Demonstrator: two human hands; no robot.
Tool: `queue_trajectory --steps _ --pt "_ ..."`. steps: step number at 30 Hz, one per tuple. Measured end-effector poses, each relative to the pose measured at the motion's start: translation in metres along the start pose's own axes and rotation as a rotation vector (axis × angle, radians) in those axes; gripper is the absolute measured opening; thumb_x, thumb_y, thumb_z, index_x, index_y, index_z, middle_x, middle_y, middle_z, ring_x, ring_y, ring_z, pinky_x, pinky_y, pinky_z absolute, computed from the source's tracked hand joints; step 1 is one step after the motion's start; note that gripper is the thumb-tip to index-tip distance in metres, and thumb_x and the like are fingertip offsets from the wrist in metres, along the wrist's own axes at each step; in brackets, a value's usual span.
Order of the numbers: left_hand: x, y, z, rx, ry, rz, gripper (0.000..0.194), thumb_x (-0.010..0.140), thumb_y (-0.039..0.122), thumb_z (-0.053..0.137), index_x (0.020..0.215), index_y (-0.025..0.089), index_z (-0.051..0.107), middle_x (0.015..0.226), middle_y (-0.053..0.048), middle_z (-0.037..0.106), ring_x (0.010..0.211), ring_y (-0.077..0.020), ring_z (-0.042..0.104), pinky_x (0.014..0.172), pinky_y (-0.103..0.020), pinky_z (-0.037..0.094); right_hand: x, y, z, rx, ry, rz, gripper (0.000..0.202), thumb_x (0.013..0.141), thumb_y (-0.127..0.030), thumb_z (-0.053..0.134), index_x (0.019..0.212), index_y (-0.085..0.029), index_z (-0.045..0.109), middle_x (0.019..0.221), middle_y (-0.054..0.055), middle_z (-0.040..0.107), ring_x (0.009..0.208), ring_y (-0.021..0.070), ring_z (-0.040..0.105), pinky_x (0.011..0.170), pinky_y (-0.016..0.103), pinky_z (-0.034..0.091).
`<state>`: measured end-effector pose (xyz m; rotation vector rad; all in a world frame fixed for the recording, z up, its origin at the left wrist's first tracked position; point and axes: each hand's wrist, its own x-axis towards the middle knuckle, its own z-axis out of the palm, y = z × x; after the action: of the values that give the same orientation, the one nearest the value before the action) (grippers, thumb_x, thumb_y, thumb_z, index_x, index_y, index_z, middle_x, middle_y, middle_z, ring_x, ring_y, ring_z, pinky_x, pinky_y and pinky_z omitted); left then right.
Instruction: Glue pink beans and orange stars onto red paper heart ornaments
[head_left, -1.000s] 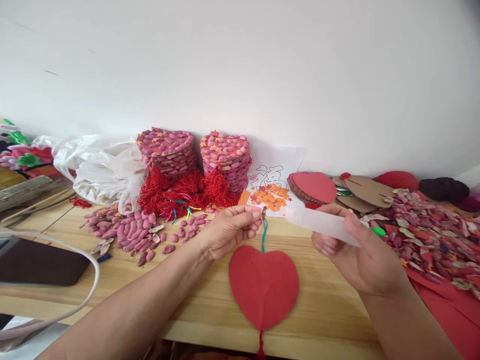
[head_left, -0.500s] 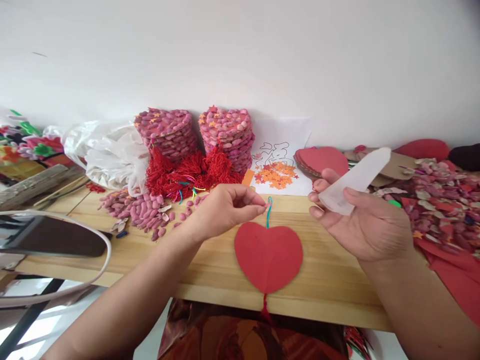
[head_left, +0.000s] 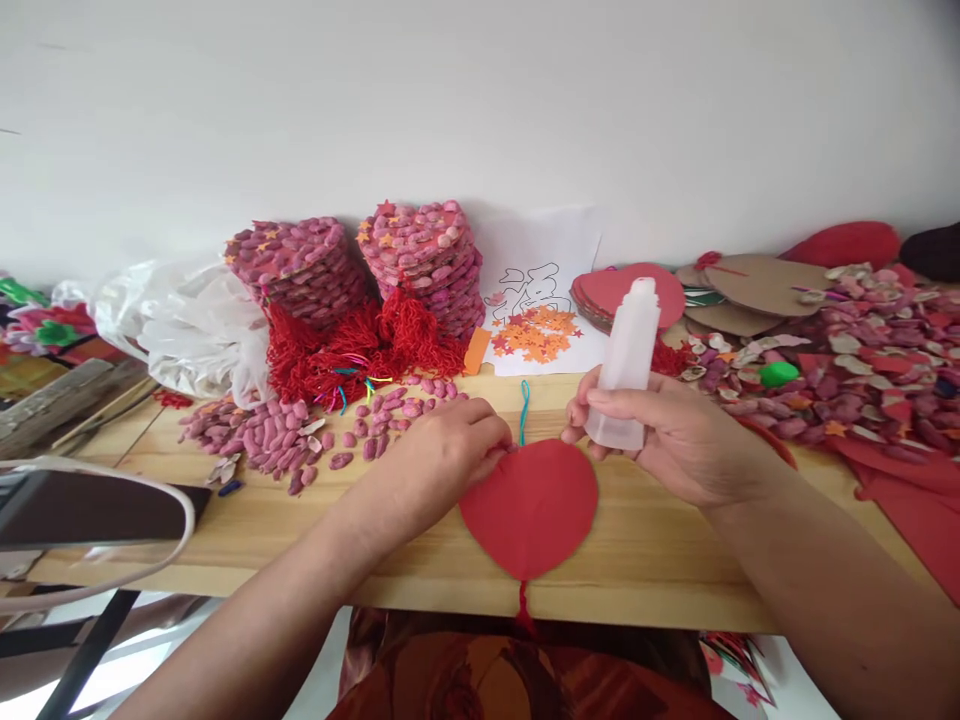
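My left hand (head_left: 472, 440) is closed, its fingertips pinching the upper left edge of a red paper heart (head_left: 534, 512). The heart lies flat near the front edge of the wooden table. A teal cord loop (head_left: 524, 410) sticks out from its top, and a red tassel (head_left: 523, 605) hangs from its point over the table edge. Gripped in my right hand (head_left: 660, 425) is a translucent white glue bottle (head_left: 626, 370), held almost upright just above and right of the heart. My thumb lies across its front.
Loose pink-dyed shells (head_left: 274, 435) lie to the left, before red tassels (head_left: 337, 355) and two shell-covered stacks (head_left: 427, 255). Paper stars (head_left: 536, 335) rest on a white sheet (head_left: 577, 240). Cardboard pieces (head_left: 765, 285) and a large shell pile (head_left: 885, 370) fill the right. A dark device (head_left: 97, 510) sits left.
My left hand has moved down from beside the cord loop to the heart's upper left edge. My right hand has turned the glue bottle more upright and brought it left, closer to the heart.
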<state>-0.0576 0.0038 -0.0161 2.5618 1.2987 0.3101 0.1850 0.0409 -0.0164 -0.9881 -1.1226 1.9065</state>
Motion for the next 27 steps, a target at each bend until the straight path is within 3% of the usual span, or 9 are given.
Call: queue_trajectory --steps 9,27 --pt "0.0035 0.0015 0.0001 0.017 -0.082 0.030 0.019 0.100 0.017 0.045 0.097 0.015 0.064 0.096 -0.005 0.059 0.084 -0.0156 0.058 0.077 -0.029 0.049 0.0001 0.0015 0.0076 -0.040 -0.089 0.198 0.014 0.077 -0.029 0.074 0.082 -0.018 0.066 0.081 0.005 0.068 0.080 0.0216 0.069 0.062 0.030 0.057" --pt "0.0040 0.0025 -0.0009 0.115 -0.130 0.071 0.019 0.101 0.016 0.043 0.092 0.015 0.060 0.096 -0.006 0.057 0.081 -0.0147 0.056 0.070 -0.026 0.048 0.0041 0.0086 0.0092 -0.156 -0.046 0.299 0.021 0.070 -0.036 0.076 0.081 -0.020 0.068 0.085 0.006 0.072 0.084 0.0218 0.068 0.080 0.038 0.055"
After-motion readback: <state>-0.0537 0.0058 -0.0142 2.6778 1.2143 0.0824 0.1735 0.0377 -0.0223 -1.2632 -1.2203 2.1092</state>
